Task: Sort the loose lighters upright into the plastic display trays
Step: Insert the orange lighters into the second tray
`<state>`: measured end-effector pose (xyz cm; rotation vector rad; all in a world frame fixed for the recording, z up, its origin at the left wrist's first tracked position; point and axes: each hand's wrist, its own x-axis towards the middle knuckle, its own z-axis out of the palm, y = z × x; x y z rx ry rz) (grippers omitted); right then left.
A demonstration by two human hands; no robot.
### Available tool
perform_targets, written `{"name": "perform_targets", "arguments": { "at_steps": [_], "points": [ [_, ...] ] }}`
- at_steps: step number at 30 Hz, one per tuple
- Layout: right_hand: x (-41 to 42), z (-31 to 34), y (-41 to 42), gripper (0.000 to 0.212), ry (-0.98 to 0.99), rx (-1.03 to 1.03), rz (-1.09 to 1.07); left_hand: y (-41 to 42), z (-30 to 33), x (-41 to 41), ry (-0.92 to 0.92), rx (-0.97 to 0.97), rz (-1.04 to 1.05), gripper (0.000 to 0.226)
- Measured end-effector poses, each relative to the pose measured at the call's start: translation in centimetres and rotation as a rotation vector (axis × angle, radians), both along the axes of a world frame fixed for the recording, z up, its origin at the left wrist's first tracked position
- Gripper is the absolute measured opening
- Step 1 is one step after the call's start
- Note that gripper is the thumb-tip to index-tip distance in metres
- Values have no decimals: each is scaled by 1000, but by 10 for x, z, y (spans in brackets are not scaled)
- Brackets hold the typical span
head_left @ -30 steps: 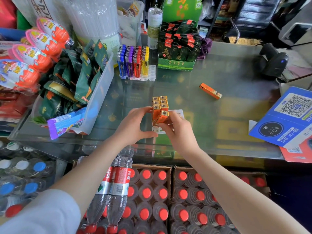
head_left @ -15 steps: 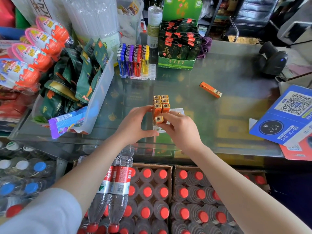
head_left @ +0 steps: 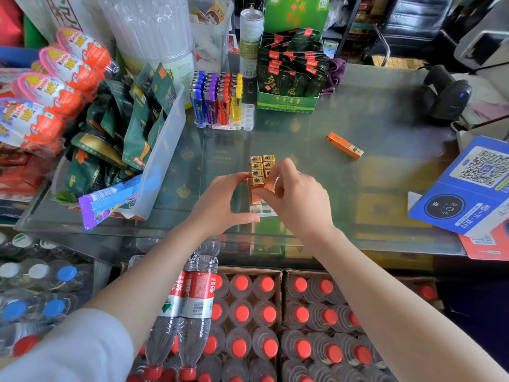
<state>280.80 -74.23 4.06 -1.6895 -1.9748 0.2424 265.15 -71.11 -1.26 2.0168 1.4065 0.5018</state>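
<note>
Bottles: red-capped water bottles (head_left: 242,312) filled cardboard cases below the near edge of the counter, with two taller red-labelled bottles (head_left: 190,304) standing in front of them.
Counter: a glass-topped counter (head_left: 385,172) carried everything else.
Left hand: the left hand (head_left: 217,201) rested on the glass just left of the near tray, fingers loosely curled, fingertips touching the left side of the orange lighters; it braced them and held nothing of its own.
Right hand: the right hand (head_left: 297,197) pinched one orange lighter (head_left: 269,185) between thumb and forefinger, other fingers lifted, the lighter nearly upright at the near right end of the standing rows.
Near tray: a clear plastic display tray (head_left: 263,209) sat between the hands, its near slots showing no lighters.
Standing lighters: orange lighters with gold tops (head_left: 259,168) stood upright in two rows in the far part of that tray.
Loose lighter: one more orange lighter (head_left: 344,146) lay flat on the glass, well apart to the right and farther back.
Payment sign: a blue QR-code card (head_left: 468,188) lay at the right edge.
Snack bin: a clear bin of green packets (head_left: 165,139) stood on the left.
Far tray: a second tray (head_left: 246,117) held blue, purple, red and yellow lighters (head_left: 217,100) upright, its rightmost slots bare.
Green box: a green carton of dark sachets (head_left: 289,78) stood just right of the far tray.
Scanner: a black barcode scanner (head_left: 446,97) stood at far right.
</note>
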Motion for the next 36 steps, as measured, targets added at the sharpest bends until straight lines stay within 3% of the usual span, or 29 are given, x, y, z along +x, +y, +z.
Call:
{"name": "perform_targets", "arguments": {
  "at_steps": [3,7,9,14,18,25,30,33,36],
  "points": [
    [11,-1,7,38,193,-6,-20,0,2,0,-6,-8,1,79],
    [42,-28,24,15,391,-8,-203,0,3,0,-17,6,5,77],
    [61,-43,33,13,321,-8,-282,0,6,1,-12,4,12,75],
    [101,-54,61,42,63,-70,-407,2,13,8,34,-4,14,74],
    [118,-53,82,55,3,-241,-446,6,13,13,34,-8,9,74],
    [121,-55,96,32,-119,-211,-476,7,13,13,35,-15,22,72],
    [100,-62,79,24,-93,-123,-270,6,14,14,44,-14,23,71],
    [96,-57,68,24,-18,-163,-196,6,16,15,47,-3,22,69],
    [95,-37,56,17,426,-232,-206,4,17,15,47,11,12,64]
  ]
}}
